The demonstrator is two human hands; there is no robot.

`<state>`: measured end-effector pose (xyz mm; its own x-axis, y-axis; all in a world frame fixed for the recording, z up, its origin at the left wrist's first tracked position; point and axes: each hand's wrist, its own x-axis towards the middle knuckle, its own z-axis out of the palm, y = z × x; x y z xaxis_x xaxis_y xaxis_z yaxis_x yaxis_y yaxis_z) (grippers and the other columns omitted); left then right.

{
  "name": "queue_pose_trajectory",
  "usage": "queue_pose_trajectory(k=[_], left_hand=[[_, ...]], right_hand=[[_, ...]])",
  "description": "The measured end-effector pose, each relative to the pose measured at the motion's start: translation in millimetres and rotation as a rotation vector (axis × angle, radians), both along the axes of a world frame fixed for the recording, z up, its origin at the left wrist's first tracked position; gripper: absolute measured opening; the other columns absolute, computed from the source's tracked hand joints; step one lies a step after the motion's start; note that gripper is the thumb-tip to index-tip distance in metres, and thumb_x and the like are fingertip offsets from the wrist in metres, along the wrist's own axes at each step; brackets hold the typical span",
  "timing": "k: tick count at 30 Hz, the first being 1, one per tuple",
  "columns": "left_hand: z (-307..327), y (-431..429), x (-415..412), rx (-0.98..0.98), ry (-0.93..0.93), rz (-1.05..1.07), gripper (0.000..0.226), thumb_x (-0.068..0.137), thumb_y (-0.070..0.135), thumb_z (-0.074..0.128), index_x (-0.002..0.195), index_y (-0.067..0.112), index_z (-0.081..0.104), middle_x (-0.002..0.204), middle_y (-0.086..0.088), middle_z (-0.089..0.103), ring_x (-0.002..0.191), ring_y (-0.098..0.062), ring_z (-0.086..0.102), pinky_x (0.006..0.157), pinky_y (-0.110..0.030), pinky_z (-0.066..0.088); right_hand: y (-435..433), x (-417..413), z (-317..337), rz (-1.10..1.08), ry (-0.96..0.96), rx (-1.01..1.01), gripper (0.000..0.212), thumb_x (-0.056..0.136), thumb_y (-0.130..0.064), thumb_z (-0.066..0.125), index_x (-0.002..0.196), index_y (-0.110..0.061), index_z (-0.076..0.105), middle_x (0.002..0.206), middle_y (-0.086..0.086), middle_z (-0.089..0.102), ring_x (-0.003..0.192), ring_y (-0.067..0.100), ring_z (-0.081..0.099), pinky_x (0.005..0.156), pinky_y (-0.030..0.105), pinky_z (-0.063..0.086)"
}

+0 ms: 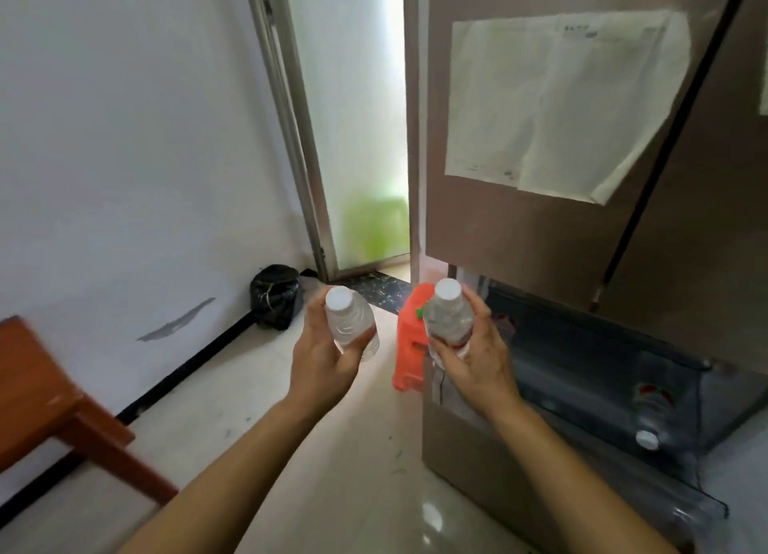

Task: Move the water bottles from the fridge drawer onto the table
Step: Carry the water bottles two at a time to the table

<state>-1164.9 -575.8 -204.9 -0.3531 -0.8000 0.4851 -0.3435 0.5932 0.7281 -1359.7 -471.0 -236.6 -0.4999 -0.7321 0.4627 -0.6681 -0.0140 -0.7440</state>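
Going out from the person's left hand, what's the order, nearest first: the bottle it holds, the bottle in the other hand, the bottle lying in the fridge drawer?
1. Left-hand bottle, gripped in the left hand itself.
2. Right-hand bottle, just beside it, in the right hand.
3. Drawer bottle, lying low at far right in the fridge drawer.
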Motion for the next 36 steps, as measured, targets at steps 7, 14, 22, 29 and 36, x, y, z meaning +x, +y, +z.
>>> queue_pose_trajectory(k=[7,14,22,29,36], left_hand=[[-3.2,-65.7,170.6,0.062,0.033,0.145,0.074,0.080,0.023,0.080,0.135,0.041,0.033,0.124,0.022,0.046,0.113,-0.009,0.050,0.096,-0.041,0.050],[-10.0,-128.4,376.8,0.114,0.073,0.308,0.079,0.081,0.021,0.080,0.140,0.040,0.031,0.135,0.013,0.045,0.122,-0.008,0.044,0.104,-0.034,0.043],[6.2,-162.1,579.1,0.121,0.104,0.510,0.093,0.082,0.017,0.079,0.139,0.059,0.019,0.139,0.019,0.036,0.129,-0.011,0.041,0.107,-0.038,0.040],[-9.6,-200.5,713.3,0.125,0.120,0.779,0.089,0.081,0.013,0.079,0.143,0.047,0.024,0.134,0.015,0.042,0.126,-0.013,0.046,0.105,-0.050,0.046],[-21.5,-298.9,822.4,0.123,0.114,0.920,0.087,0.081,0.014,0.080,0.144,0.044,0.028,0.142,0.016,0.042,0.132,-0.005,0.043,0.109,-0.038,0.042]], right_hand=[[-77.1,139.8,8.2,0.159,0.085,0.012,0.098,0.088,-0.025,0.074,0.152,-0.051,0.004,0.144,0.004,0.047,0.123,0.017,0.047,0.094,0.032,0.039],[-188.8,332.5,3.5,0.288,0.020,-0.026,0.100,0.086,-0.021,0.075,0.149,-0.056,0.006,0.143,-0.002,0.050,0.124,0.013,0.046,0.092,0.021,0.035],[-309.6,538.3,16.7,0.591,0.024,0.003,0.095,0.087,-0.030,0.075,0.154,-0.042,0.009,0.142,-0.008,0.042,0.118,-0.008,0.037,0.096,0.011,0.033],[-403.7,695.4,-1.1,0.801,0.029,0.015,0.088,0.086,-0.034,0.076,0.152,-0.036,0.019,0.140,-0.004,0.046,0.120,0.004,0.043,0.092,0.025,0.044],[-513.6,815.4,-28.0,0.928,0.019,0.039,0.076,0.084,-0.031,0.078,0.144,-0.034,0.031,0.135,-0.004,0.049,0.115,0.006,0.046,0.083,0.009,0.036]])
